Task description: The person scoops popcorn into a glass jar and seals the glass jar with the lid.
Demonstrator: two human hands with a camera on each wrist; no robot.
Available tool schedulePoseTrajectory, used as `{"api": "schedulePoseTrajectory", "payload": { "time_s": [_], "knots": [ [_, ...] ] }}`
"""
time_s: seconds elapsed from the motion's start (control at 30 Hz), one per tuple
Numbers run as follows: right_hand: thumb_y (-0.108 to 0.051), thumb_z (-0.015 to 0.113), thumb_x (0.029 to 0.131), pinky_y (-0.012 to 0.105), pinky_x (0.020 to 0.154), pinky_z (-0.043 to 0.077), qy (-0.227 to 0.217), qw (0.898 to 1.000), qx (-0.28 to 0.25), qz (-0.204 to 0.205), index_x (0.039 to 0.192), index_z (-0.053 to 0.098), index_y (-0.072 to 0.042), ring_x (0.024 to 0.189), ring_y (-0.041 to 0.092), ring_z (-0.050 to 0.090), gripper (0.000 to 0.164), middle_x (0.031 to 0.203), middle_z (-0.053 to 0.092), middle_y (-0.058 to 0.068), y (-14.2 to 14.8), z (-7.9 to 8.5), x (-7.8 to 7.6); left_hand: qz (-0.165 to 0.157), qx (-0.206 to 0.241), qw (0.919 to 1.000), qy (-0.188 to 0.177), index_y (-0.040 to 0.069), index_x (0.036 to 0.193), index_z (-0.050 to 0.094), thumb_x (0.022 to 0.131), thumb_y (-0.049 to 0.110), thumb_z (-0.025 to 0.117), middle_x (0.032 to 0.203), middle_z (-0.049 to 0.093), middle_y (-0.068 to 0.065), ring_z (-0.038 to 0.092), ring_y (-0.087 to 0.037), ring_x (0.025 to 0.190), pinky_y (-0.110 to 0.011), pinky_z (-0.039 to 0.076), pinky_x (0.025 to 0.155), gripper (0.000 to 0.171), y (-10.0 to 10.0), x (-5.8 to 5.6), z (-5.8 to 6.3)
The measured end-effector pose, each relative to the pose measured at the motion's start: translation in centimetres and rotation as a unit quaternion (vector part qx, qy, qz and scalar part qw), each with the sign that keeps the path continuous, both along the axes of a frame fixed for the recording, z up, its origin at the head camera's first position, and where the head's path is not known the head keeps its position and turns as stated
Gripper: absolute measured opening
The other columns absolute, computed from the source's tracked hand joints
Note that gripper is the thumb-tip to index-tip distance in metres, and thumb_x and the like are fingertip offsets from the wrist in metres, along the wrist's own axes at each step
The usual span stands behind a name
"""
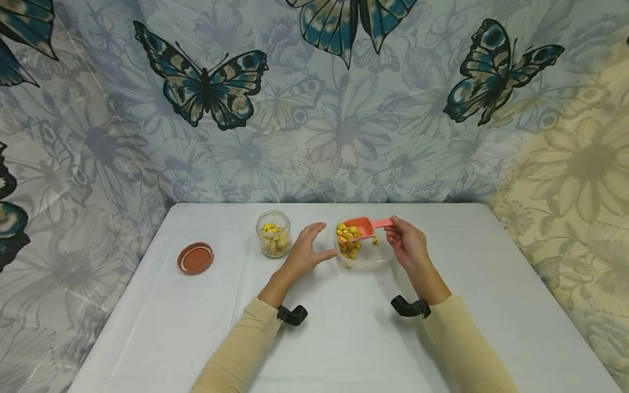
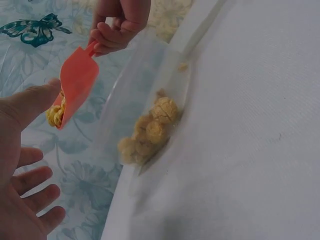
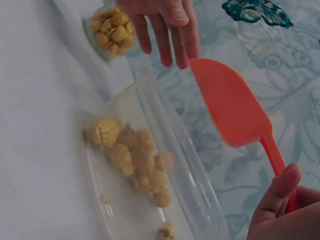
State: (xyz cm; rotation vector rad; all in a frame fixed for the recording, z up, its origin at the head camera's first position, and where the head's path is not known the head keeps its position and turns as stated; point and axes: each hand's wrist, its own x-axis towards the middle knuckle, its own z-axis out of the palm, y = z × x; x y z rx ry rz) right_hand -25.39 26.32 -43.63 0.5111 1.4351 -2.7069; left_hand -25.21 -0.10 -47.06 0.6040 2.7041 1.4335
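Note:
My right hand (image 1: 409, 243) grips the handle of an orange-red scoop (image 3: 232, 102), held over a clear plastic container (image 1: 375, 261). Pieces of yellow popcorn (image 2: 56, 115) lie in the scoop's mouth. More popcorn (image 3: 142, 157) is heaped at the left end of the container. Between the container and a glass jar (image 1: 275, 250) is my left hand (image 1: 306, 251), its fingers spread and holding nothing. Its thumb points toward the container's left side. The jar stands without a lid and has popcorn (image 3: 111, 32) inside.
A brown round lid (image 1: 195, 258) lies on the white table (image 1: 339, 338), left of the jar. Behind the table's far edge hangs a cloth (image 1: 314, 136) printed with butterflies and flowers. Each wrist wears a black camera mount (image 1: 293, 315).

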Motion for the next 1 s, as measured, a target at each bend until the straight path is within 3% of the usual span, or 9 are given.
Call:
{"api": "schedulePoseTrajectory", "payload": {
  "time_s": [0.27, 0.8, 1.0],
  "knots": [
    [-0.013, 0.052, 0.101, 0.016, 0.053, 0.051, 0.010, 1.000, -0.012, 0.002, 0.079, 0.068, -0.007, 0.053, 0.010, 0.057, 0.028, 0.064, 0.067, 0.003, -0.7, 0.6, -0.5, 0.006, -0.010, 0.9999, 0.003, 0.006, 0.146, 0.043, 0.083, 0.034, 0.078, 0.153, 0.039, -0.013, 0.034, -0.033, 0.143, -0.050, 0.033, 0.116, 0.078, -0.3, 0.4, 1.6],
    [-0.015, 0.054, 0.100, 0.016, 0.054, 0.051, 0.022, 1.000, -0.006, 0.011, 0.086, 0.067, -0.006, 0.055, 0.010, 0.057, 0.021, 0.066, 0.068, 0.002, -1.8, 1.4, -1.1, 0.028, -0.033, 0.9990, 0.003, 0.008, 0.152, 0.033, 0.081, 0.039, 0.078, 0.155, 0.035, -0.015, 0.032, -0.034, 0.144, -0.052, 0.033, 0.116, 0.089, -1.4, 0.1, 3.2],
    [-0.013, 0.054, 0.100, 0.016, 0.053, 0.052, 0.032, 0.999, -0.010, 0.017, 0.083, 0.068, -0.006, 0.054, 0.010, 0.059, 0.023, 0.065, 0.069, 0.003, -2.2, 1.5, -1.5, 0.031, -0.041, 0.9985, 0.021, 0.006, 0.150, 0.035, 0.082, 0.041, 0.077, 0.155, 0.035, -0.015, 0.032, -0.033, 0.144, -0.052, 0.033, 0.116, 0.087, -2.0, 0.0, 4.0]
  ]
}}
